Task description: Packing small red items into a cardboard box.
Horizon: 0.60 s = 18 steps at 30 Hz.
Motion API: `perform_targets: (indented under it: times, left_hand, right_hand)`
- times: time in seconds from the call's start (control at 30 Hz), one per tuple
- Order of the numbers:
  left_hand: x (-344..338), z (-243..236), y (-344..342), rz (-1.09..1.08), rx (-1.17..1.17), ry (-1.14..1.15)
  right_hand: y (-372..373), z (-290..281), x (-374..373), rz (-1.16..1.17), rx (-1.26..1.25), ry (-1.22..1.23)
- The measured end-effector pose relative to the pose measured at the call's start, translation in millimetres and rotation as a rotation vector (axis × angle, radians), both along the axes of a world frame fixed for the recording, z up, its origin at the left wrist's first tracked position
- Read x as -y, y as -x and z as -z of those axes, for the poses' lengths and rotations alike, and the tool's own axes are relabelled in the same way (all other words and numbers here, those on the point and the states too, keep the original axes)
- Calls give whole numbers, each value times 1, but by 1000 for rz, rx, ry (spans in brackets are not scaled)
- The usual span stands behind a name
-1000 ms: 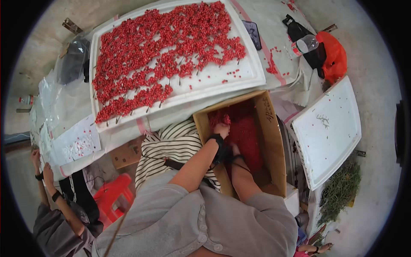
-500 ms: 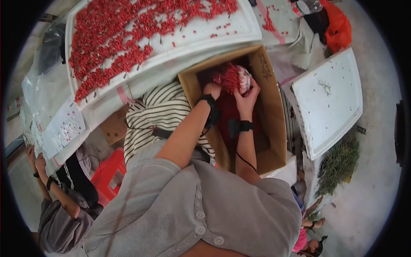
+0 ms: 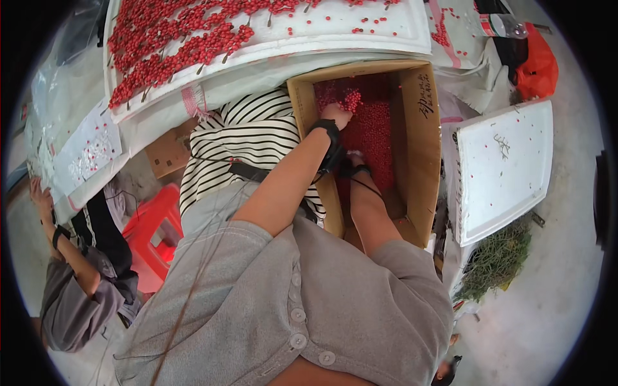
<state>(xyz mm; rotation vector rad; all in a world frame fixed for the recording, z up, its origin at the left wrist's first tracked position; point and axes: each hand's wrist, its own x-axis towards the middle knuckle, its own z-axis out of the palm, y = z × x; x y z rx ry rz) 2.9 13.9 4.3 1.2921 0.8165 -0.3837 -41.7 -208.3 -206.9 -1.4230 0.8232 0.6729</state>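
My left hand point(image 3: 337, 114) is closed on a cluster of red berries point(image 3: 353, 99) in the upper part of an open cardboard box point(image 3: 421, 151). A mass of small red berries point(image 3: 372, 128) lies inside the box. My right hand point(image 3: 353, 157) reaches down among them, below and right of my left hand; its fingers are mostly hidden, so I cannot tell whether it holds anything. Black straps circle both wrists.
Rows of berry sprigs point(image 3: 180, 55) lie on a white foam board point(image 3: 277, 38). Another foam board point(image 3: 502, 174) leans at right above green stems point(image 3: 489, 264). Striped cloth point(image 3: 244, 141) lies beside the box. A co-worker point(image 3: 77, 289) works at left by a red stool point(image 3: 151, 238).
Half a second ago my right hand was raised, gripping a pale-and-red bundle; it has dropped deeper into the box. My left hand remains at the box's upper left. The view has shifted.
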Motion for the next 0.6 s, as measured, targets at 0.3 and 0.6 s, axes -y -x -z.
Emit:
perform_targets:
  times: [0.3, 0.6]
  left_hand:
    - [6, 24, 0, -88, 15, -71]
    - [8, 23, 1, 57, 67, -35]
  right_hand:
    - [-42, -115, -70, 9, -168, -387]
    - [-36, -147, -64, -311, 559, 391]
